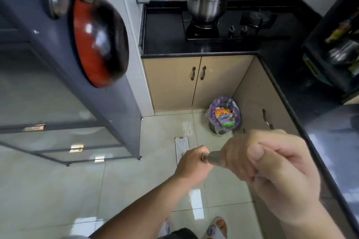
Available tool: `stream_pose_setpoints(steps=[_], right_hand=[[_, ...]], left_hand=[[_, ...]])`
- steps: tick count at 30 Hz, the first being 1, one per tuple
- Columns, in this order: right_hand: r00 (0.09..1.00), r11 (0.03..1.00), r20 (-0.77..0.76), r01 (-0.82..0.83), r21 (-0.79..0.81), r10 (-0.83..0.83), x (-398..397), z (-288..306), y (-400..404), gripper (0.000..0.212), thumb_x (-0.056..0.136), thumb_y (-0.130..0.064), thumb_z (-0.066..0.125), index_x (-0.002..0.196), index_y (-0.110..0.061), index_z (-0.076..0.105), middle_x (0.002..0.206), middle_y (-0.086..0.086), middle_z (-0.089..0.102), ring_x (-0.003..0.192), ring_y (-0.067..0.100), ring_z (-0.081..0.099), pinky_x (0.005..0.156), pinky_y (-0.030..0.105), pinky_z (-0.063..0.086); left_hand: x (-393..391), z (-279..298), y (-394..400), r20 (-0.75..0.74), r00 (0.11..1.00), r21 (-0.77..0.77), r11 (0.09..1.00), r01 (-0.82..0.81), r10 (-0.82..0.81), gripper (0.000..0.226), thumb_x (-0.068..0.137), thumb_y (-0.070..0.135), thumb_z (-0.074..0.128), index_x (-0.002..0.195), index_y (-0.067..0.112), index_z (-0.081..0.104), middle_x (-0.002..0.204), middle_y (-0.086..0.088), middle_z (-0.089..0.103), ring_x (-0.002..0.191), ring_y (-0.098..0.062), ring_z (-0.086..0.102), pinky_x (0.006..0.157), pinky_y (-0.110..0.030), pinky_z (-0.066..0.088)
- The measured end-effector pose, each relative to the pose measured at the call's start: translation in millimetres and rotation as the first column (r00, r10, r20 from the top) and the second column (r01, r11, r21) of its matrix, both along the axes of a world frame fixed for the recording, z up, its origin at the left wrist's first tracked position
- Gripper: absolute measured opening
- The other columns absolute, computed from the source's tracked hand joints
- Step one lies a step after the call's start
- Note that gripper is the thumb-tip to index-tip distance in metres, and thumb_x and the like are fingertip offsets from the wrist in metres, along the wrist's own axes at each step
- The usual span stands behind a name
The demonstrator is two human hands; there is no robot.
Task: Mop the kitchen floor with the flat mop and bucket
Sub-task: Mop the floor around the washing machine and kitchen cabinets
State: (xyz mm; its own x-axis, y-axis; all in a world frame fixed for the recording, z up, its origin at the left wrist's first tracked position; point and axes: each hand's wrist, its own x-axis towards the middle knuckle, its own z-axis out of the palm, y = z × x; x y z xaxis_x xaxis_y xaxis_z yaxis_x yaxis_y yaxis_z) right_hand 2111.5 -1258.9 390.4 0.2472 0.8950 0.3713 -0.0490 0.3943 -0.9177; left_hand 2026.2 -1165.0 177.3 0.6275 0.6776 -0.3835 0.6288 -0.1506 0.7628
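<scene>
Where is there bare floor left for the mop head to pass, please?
Open tile runs between the grey cabinet and the lined bin, ahead of the mop head. The corner around the bin is crowded.

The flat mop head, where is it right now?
The flat mop head lies on the floor tiles just beyond the left hand, left of the bagged bin.
</scene>
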Motion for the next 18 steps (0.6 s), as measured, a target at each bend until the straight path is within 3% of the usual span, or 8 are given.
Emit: stream_pose_setpoints(steps=[5, 8, 10, 12, 18], right_hand=[[0.998, 0.998, 0.012, 0.061, 0.023, -0.061, -1.7, 10.6, 5.7, 0.033, 0.086, -0.012, 0.045, 0.056, -0.023, 0.057, 0.047, -0.002, 0.049, 0.044, 0.020, 0.046, 0.054, 0.039, 0.040], [0.999, 0.999, 0.032, 0.016, 0.036, -0.017, -24.9, 8.3, -1.0, 0.035, 0.085, -0.009, 0.046, 0.052, -0.017, 0.048, 0.046, 0.002, 0.044, 0.042, 0.023, 0.041, 0.050, 0.040, 0.037], [0.999, 0.997, -0.006, -0.034, 0.075, 0.035, -41.9, 2.1, -0.6, 0.035, 0.085, -0.005, 0.045, 0.050, -0.006, 0.044, 0.047, 0.007, 0.037, 0.043, 0.024, 0.037, 0.048, 0.042, 0.034], [1.000, 0.997, 0.006, 0.014, 0.081, -0.014, -54.8, -13.2, 5.4, 0.037, 0.086, -0.005, 0.046, 0.049, -0.003, 0.041, 0.047, 0.008, 0.034, 0.043, 0.025, 0.035, 0.047, 0.043, 0.034], [0.976, 0.976, 0.058, 0.214, -0.050, -0.211, -82.4, -95.0, 19.5, 0.036, 0.085, -0.005, 0.042, 0.050, -0.001, 0.046, 0.053, 0.008, 0.051, 0.050, 0.033, 0.045, 0.082, 0.048, 0.050]], left_hand=[[8.6, 6.0, 10.6, -0.116, 0.993, 0.170, 0.984, 0.052, -0.033, 0.024, 0.083, 0.045, 0.054, 0.081, 0.021, 0.059, 0.080, 0.002, 0.070, 0.076, -0.031, 0.064, 0.065, -0.035, 0.057], [-20.7, 2.8, 7.6, -0.135, 0.985, 0.195, 0.971, 0.137, -0.112, 0.017, 0.077, 0.034, 0.055, 0.067, 0.023, 0.048, 0.073, 0.003, 0.065, 0.076, -0.034, 0.061, 0.056, -0.029, 0.039], [-39.8, -1.6, 11.9, -0.122, 0.989, 0.179, 0.978, 0.110, -0.089, 0.017, 0.078, 0.031, 0.056, 0.065, 0.025, 0.046, 0.074, 0.003, 0.066, 0.078, -0.031, 0.063, 0.056, -0.029, 0.034], [-48.6, -6.1, 24.9, -0.133, 0.988, 0.207, 0.973, 0.104, -0.078, 0.015, 0.080, 0.029, 0.057, 0.069, 0.025, 0.048, 0.077, 0.002, 0.065, 0.076, -0.028, 0.062, 0.056, -0.029, 0.034], [-55.4, -39.6, 97.0, -0.261, 0.958, 0.214, 0.960, 0.178, -0.120, 0.009, 0.088, 0.018, 0.049, 0.083, 0.026, 0.050, 0.083, 0.000, 0.062, 0.076, -0.030, 0.059, 0.062, -0.035, 0.043]])
